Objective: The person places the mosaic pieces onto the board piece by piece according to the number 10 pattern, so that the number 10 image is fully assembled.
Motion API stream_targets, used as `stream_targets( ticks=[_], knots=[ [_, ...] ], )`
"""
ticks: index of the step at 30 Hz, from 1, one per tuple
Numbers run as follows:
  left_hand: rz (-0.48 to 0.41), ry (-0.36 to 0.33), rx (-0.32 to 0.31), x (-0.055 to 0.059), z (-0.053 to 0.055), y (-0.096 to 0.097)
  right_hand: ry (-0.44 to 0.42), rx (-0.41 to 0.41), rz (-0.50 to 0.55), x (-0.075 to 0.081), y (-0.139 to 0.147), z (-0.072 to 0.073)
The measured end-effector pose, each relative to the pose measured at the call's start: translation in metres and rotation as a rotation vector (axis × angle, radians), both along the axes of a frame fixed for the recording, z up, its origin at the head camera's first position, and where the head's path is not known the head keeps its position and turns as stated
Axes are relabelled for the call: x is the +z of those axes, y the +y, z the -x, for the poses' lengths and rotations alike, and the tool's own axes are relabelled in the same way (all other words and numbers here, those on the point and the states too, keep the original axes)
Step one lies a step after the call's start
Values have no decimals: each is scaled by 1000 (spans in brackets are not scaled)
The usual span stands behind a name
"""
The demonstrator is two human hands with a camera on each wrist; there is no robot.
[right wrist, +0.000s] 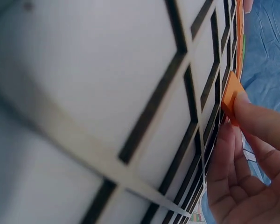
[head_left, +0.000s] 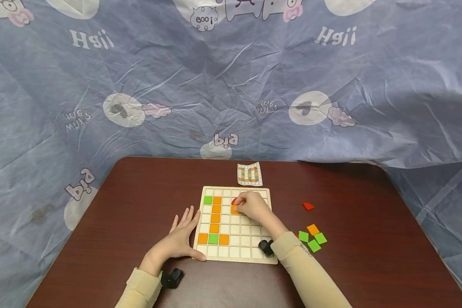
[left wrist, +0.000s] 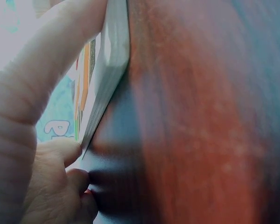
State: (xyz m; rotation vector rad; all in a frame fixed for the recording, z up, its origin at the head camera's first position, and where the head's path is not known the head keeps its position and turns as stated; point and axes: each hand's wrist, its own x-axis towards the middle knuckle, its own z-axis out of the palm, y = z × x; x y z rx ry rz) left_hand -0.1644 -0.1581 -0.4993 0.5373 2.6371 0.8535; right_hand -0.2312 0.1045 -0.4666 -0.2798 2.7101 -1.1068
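Note:
A pale wooden grid board (head_left: 235, 253) lies on the table with orange and green square tiles in some cells. My right hand (head_left: 254, 206) is over its upper middle, pinching an orange square tile (right wrist: 232, 95) between thumb and fingers, close to the cells. Just beyond it a red piece (head_left: 234, 200) shows, partly hidden by the fingers. My left hand (head_left: 180, 239) is spread at the board's left side, fingers extended along the edge and thumb (left wrist: 46, 60) at the near left corner. On the board, a column of orange tiles (head_left: 215, 218) stands left of centre.
Right of the board lie several loose green tiles (head_left: 314, 246), an orange tile (head_left: 313, 229) and a red quarter-round piece (head_left: 308, 206). Another red piece is partly covered by the right sleeve. A patterned grid card (head_left: 250, 174) lies behind the board. A printed blue cloth hangs behind the table.

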Motion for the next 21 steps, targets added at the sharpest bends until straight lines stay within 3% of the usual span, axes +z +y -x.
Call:
stream_targets(
  ticks=[6,14,21],
  knots=[
    [5,5,-1,0,0,0,31,-4,-43,-3,-2,0],
    [7,-1,3,-2,0,1,-11,-39,-23,-2,2,-2],
    [9,12,4,-1,0,0,-42,-79,42,15,17,-6]
  ],
)
